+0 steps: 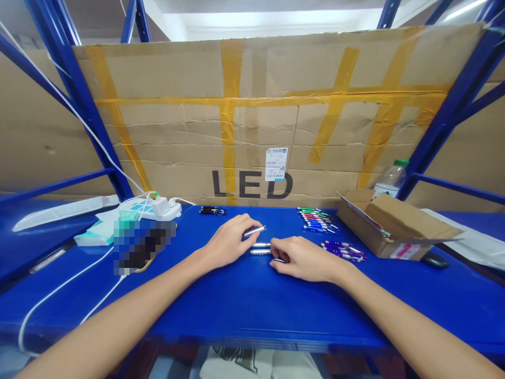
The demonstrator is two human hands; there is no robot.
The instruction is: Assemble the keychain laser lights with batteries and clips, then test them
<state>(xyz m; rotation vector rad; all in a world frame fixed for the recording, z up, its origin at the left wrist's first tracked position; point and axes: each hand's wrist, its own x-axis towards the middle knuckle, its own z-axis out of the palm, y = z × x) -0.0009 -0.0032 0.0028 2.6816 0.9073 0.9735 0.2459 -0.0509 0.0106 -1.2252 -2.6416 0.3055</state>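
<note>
My left hand [228,241] is closed in a pinch around a silver penlight [258,230], its tip pointing right, just above the blue table [244,300]. Two more silver penlights [260,252] lie side by side below it, their right ends hidden by my right hand [302,258]. Curled fingers of that hand pinch a small metallic piece [279,259], mostly covered, that looks like part of another silver penlight. Purple penlights [343,250] with clips lie just right of the hand. Behind them is a row of green, red and blue penlights [315,220].
Black penlights [213,210] lie at the back. An open cardboard box [394,231] stands right, with a bottle [390,179] behind and a dark mouse-like object [435,259] beside it. Left are a blurred phone [148,247], tissue pack [94,236], power strip [171,210] and white cables.
</note>
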